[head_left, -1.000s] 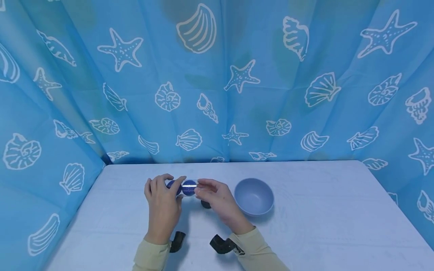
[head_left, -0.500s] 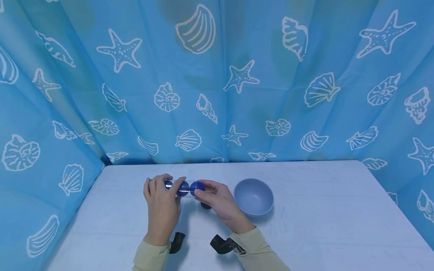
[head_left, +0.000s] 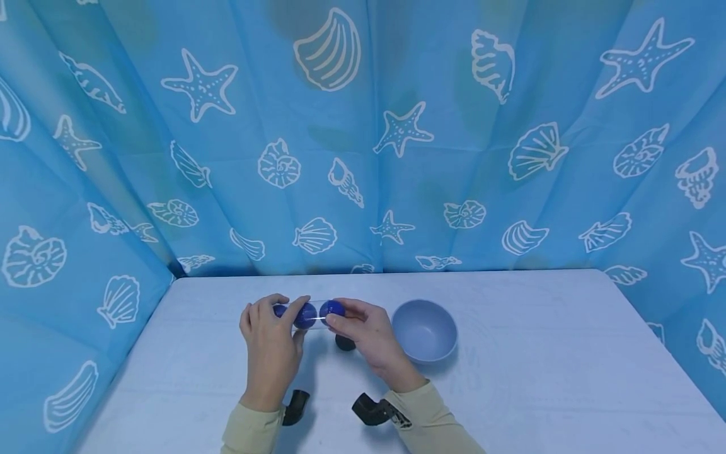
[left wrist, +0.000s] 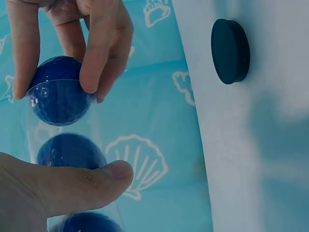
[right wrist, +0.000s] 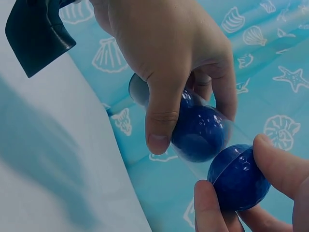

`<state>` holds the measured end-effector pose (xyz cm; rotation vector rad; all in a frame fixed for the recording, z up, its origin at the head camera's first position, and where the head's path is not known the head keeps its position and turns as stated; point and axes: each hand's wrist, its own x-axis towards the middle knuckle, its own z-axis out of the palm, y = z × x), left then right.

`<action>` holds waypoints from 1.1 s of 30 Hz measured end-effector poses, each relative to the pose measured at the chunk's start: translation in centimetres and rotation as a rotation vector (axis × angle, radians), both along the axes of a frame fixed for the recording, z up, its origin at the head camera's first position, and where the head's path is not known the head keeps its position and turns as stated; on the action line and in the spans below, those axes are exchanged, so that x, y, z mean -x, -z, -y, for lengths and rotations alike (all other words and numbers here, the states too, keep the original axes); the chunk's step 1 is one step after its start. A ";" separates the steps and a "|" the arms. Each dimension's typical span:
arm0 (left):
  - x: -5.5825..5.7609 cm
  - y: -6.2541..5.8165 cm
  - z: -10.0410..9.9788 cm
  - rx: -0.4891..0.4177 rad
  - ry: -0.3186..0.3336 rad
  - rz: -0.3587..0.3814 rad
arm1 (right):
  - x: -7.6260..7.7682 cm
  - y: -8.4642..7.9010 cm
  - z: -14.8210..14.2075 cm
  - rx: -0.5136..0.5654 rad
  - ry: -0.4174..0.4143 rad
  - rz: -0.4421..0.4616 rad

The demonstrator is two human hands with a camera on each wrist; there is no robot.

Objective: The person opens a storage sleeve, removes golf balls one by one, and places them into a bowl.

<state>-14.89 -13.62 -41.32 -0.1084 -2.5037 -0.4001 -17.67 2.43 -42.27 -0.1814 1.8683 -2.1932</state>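
Note:
A clear tube [head_left: 318, 324] lies sideways above the table with several dark blue golf balls inside. My left hand [head_left: 271, 350] grips the tube around its middle, thumb across the near side. At the tube's right end, my right hand [head_left: 371, 337] pinches a blue golf ball [right wrist: 241, 179] between thumb and fingers. That ball sits partly outside the tube's mouth, and a small gap parts it from the second ball [right wrist: 200, 135]. A round black cap [left wrist: 229, 50] rests on the table below the hands. My left fingers hide part of the tube.
A blue-grey bowl [head_left: 425, 331] stands on the white table [head_left: 539, 353], just right of my right hand. Black wrist-camera mounts [head_left: 371, 410] stick out by the sleeves. A blue shell-print curtain [head_left: 363, 157] closes off the back and sides.
The golf balls have slid right inside the tube. My right fingers, earlier at the tube's end, now pinch the end ball, which has come partly out. My left hand has barely moved.

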 end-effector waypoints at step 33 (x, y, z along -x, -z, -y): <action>0.1 0.4 -0.3 -0.044 -0.016 0.055 | 0.0 -1.7 -1.7 -0.319 0.200 -0.188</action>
